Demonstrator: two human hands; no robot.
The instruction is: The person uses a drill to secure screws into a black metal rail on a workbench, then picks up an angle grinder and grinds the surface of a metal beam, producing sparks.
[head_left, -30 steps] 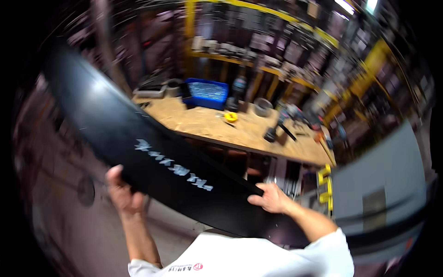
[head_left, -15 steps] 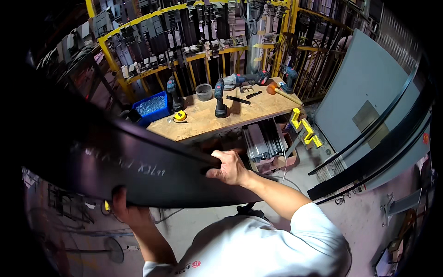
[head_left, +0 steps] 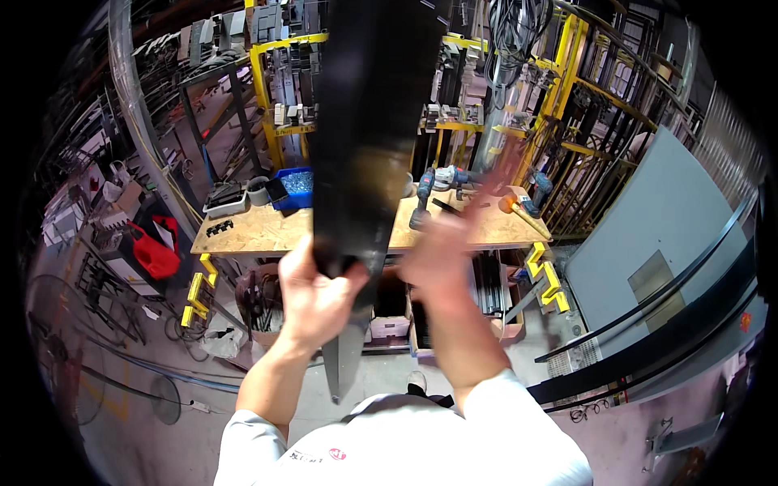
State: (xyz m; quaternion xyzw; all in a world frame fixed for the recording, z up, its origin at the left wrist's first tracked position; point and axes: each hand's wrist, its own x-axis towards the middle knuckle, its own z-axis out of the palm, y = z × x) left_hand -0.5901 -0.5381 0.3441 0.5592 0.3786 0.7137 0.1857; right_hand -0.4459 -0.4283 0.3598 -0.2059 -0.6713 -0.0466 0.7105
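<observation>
The left hand is closed around the lower part of a long black panel, which stands nearly upright in front of the person and runs out of view at the top of the picture. A narrow dark tail of the panel hangs below the grip, down toward the floor. The right hand is beside the panel's right edge and is smeared by motion; whether it is open, closed or touching the panel cannot be told. Judgement: the step in hand is turning or carrying the panel upright. To do it well, keep the left grip firm on the edge, bring the right hand flat onto the opposite edge at about the same height, and hold the panel close to the body so that its long upper part does not swing toward the yellow racks. The wooden tabletop behind the panel carries a blue bin, cordless drills and an orange-headed mallet; the panel hides the middle of the tabletop. The panel's upper end, its rear face and its full length are not visible.
</observation>
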